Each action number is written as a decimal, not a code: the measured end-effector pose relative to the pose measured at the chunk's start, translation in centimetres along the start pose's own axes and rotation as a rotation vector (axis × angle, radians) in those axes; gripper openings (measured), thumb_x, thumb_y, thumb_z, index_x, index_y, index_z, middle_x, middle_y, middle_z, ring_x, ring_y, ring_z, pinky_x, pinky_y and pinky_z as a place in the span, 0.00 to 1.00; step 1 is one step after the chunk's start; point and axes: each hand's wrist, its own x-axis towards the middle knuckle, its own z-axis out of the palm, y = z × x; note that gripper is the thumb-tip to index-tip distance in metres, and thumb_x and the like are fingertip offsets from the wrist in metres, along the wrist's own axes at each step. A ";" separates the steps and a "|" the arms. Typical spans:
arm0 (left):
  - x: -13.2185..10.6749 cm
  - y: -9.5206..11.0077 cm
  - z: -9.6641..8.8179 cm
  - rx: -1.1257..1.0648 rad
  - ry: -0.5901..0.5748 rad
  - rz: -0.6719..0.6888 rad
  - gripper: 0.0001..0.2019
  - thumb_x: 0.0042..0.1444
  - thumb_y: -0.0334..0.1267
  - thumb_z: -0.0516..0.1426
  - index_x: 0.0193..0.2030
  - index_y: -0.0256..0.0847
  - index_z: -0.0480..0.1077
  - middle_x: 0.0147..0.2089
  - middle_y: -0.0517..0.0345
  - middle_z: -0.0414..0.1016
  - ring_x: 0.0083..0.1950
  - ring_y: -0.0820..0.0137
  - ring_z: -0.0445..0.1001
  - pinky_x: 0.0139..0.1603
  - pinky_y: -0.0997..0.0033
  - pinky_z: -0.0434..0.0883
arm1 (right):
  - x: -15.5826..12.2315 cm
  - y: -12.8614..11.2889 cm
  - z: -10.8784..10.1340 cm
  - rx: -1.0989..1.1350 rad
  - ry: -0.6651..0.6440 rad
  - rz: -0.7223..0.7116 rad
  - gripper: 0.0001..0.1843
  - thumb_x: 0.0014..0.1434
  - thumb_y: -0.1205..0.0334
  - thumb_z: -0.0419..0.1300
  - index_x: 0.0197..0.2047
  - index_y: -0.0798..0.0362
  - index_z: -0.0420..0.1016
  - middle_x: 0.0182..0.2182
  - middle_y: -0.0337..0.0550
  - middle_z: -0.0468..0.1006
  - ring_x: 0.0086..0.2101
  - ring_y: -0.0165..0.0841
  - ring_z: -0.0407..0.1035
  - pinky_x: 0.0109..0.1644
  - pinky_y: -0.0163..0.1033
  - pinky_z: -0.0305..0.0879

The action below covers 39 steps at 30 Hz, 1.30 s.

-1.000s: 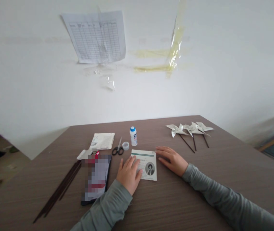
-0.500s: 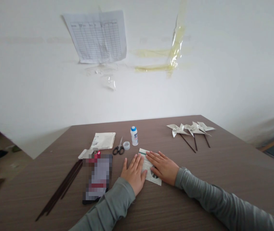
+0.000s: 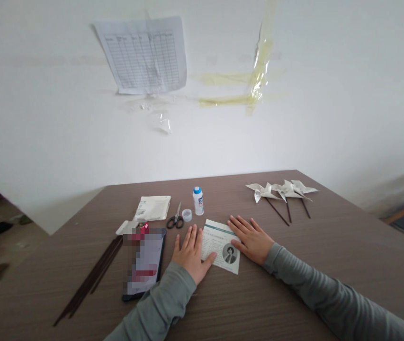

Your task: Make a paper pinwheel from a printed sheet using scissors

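A printed square of newspaper (image 3: 214, 244) with a dark green stripe and a round photo lies flat on the table, tilted a little. My left hand (image 3: 192, 255) rests on its left edge, fingers spread, the thumb reaching over the paper. On the right edge lies my right hand (image 3: 253, 240), palm down with its fingers stretched out. Both hands are open and grip nothing. Just beyond the paper stands a white bottle with a blue cap (image 3: 198, 201). Left of the bottle are a roll of clear tape (image 3: 186, 215) and black-handled scissors (image 3: 175, 219).
Paper pinwheels on dark sticks (image 3: 283, 190) lie at the back right of the table (image 3: 329, 265). On the left are folded paper (image 3: 153, 208), a small red box (image 3: 140, 230), a phone (image 3: 147, 265) with a blurred screen, and several dark sticks (image 3: 90, 279). A wall stands behind.
My hands have slid apart, the left one leftward and the right one rightward. More of the newspaper's print and its round photo now show between them.
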 end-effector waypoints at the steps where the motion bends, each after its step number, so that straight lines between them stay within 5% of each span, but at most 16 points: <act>1: 0.0 -0.2 0.2 0.001 0.003 0.000 0.36 0.79 0.52 0.70 0.90 0.52 0.82 0.93 0.33 0.78 0.93 0.25 0.77 0.91 0.18 0.79 | 0.0 -0.1 0.0 -0.001 -0.006 0.009 0.41 0.91 0.41 0.62 0.98 0.39 0.68 0.94 0.56 0.69 0.92 0.62 0.65 0.94 0.78 0.67; 8: 0.4 0.8 0.0 0.007 0.030 0.038 0.36 0.81 0.45 0.67 0.92 0.54 0.79 0.95 0.37 0.75 0.93 0.33 0.78 0.91 0.26 0.81 | 0.5 -0.8 -0.1 0.086 0.017 -0.041 0.43 0.88 0.54 0.63 0.99 0.47 0.66 0.96 0.63 0.63 0.94 0.62 0.60 0.95 0.80 0.63; 14: 1.0 3.3 -1.3 -0.025 -0.101 0.112 0.33 0.85 0.31 0.54 0.89 0.44 0.83 0.90 0.37 0.82 0.92 0.42 0.80 0.95 0.34 0.77 | 1.0 -3.4 -0.2 0.138 0.018 -0.256 0.47 0.78 0.73 0.61 0.96 0.64 0.68 0.95 0.70 0.64 0.93 0.60 0.61 0.97 0.65 0.68; 16: 0.9 3.6 -1.3 -0.010 -0.124 0.122 0.33 0.85 0.31 0.52 0.89 0.40 0.83 0.89 0.37 0.83 0.92 0.41 0.81 0.96 0.36 0.77 | 0.9 -4.3 -0.4 0.156 -0.014 -0.269 0.46 0.78 0.72 0.62 0.96 0.59 0.71 0.93 0.65 0.68 0.91 0.57 0.66 0.97 0.61 0.66; 23: 0.2 3.4 -0.3 0.090 -0.064 0.128 0.34 0.84 0.41 0.61 0.93 0.44 0.77 0.94 0.38 0.76 0.94 0.38 0.78 0.95 0.31 0.77 | 0.2 -6.1 -2.0 0.209 -0.041 -0.098 0.43 0.85 0.52 0.70 0.97 0.40 0.73 0.93 0.50 0.69 0.91 0.62 0.65 0.98 0.68 0.62; 27: 0.4 3.3 -0.7 0.066 -0.122 0.020 0.39 0.82 0.50 0.63 0.95 0.43 0.75 0.97 0.37 0.70 0.97 0.32 0.71 0.98 0.26 0.71 | 0.4 -5.9 -2.7 0.162 -0.116 0.019 0.47 0.84 0.38 0.71 0.98 0.42 0.71 0.96 0.55 0.63 0.93 0.71 0.60 0.98 0.82 0.53; 32: 0.7 2.7 -1.7 0.013 -0.162 -0.038 0.44 0.79 0.57 0.68 0.96 0.45 0.74 0.99 0.36 0.67 0.99 0.28 0.67 0.98 0.22 0.69 | 0.8 -4.4 -3.5 0.088 -0.221 0.180 0.65 0.77 0.19 0.74 1.01 0.40 0.61 1.00 0.58 0.50 0.96 0.71 0.46 0.98 0.87 0.42; 39: 0.8 1.7 -1.9 -0.054 -0.163 -0.053 0.47 0.76 0.62 0.70 0.94 0.41 0.75 0.98 0.30 0.67 0.98 0.29 0.68 0.98 0.26 0.70 | 0.5 -4.1 -5.5 0.097 -0.288 0.191 0.69 0.77 0.13 0.70 1.02 0.43 0.55 1.00 0.62 0.44 0.97 0.71 0.42 0.98 0.87 0.39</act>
